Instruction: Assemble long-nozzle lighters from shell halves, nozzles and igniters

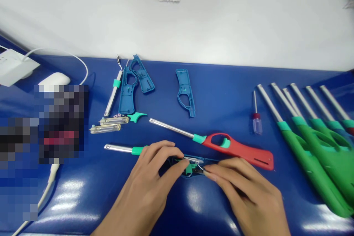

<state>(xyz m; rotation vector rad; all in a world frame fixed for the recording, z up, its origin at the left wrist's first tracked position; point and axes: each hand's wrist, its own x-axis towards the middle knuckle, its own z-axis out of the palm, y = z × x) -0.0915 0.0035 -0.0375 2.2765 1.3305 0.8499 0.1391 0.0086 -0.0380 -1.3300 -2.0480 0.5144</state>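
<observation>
Low in the middle lies an opened gas lighter (190, 169), a blue half shell with a green trigger and thin white wires inside. Its metal tube (118, 148) with a green collar sticks out to the left. My left hand (155, 169) is closed around the lighter near the collar, thumb and forefinger pinching at the inner parts. With thumb and forefinger pressed together, my right hand (246, 188) pinches a white wire (199, 166) at the shell's right part. My fingers hide much of the shell. Just behind lies a whole red gas lighter (240, 149).
Blue shell halves (127, 94) lie at the back, with a loose metal tube (113, 96), clear fuel tanks (106, 128) and a green trigger (136, 117) nearby. Right are a screwdriver (257, 123) and several green lighters (306, 166). A white mouse (55, 80) and cables are left.
</observation>
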